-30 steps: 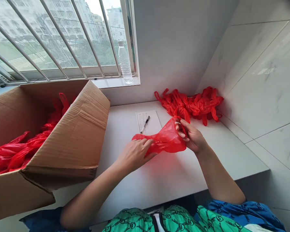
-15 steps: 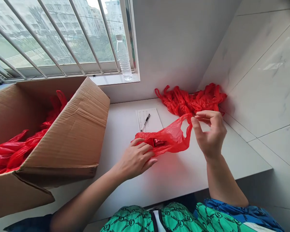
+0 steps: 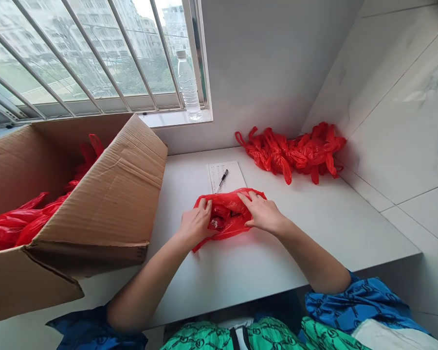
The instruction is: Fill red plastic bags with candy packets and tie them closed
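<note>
A red plastic bag [image 3: 228, 235] lies on the white table in front of me, its mouth spread and facing up. Inside it are small red packaged items [image 3: 219, 221] with some pale print; their kind is too unclear to tell. My left hand [image 3: 196, 223] grips the bag's left side, fingers over the rim and thumb near the opening. On the right side, my right hand [image 3: 265, 213] holds the plastic with fingers bent over the edge and the thumb below. Both fingertips are partly hidden by the bag.
At left stands an open cardboard box [image 3: 105, 194] with red plastic bags [image 3: 32, 216] inside. A heap of red bags [image 3: 292, 150] lies by the wall. Beyond my hands are a printed sheet [image 3: 235, 172] and a pen [image 3: 222, 180]. A water bottle [image 3: 190, 90] stands on the windowsill.
My right hand has moved left and down from the bag's handles onto its right side. The bag, stretched out sideways before, is now bunched lower with its mouth open. My left hand shifted slightly left.
</note>
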A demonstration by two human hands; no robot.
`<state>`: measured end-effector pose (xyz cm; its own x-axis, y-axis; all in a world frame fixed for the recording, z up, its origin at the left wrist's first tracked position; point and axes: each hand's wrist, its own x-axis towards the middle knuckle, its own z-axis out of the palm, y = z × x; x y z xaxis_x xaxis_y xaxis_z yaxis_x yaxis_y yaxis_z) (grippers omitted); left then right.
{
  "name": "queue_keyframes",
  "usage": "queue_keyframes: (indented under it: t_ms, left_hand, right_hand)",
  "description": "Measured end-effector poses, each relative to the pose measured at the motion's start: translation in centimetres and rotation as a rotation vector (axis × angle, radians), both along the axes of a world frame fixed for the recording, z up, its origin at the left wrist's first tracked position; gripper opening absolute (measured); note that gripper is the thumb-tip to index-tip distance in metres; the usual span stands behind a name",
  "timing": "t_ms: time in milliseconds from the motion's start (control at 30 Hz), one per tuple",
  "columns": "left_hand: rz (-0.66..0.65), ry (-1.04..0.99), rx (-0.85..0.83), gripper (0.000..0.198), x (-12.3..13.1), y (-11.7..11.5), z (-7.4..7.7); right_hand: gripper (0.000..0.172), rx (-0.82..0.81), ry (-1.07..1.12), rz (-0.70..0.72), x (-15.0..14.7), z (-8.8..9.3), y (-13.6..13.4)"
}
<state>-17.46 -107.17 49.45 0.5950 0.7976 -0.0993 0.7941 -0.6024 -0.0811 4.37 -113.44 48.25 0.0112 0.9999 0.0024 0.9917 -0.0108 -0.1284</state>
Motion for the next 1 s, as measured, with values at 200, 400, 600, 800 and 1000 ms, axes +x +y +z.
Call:
queue_keyframes:
  t_ms: [200,400,600,800,1000]
  left_hand:
    - [-0.122,-0.085,0.153,0.037,-0.1,1.4,1.8]
    - [-0.282,-0.119,0.100,0.014,1.2,2.7,0.2]
    - [-0.208,-0.146,0.119,0.020,1.2,3.6,-1.2]
    - [-0.135,-0.710,-0.129,0.038,0.8,4.0,0.9]
    - [-0.105,-1.186,-0.692,0.038,1.5,3.4,0.8]
  right_hand:
    - [0.041,0.310,-0.027,0.059,-1.3,2.2,-0.9]
    - [0.015,0.266,0.193,0.256,-3.4,-0.5,1.6]
    - [0.023,0.111,0.559,0.206,0.2,-3.0,2.9]
    - [0.050,0.214,1.047,0.199,-0.1,-1.7,2.1]
    - [0.048,0.159,1.442,0.232,-1.5,-1.6,2.5]
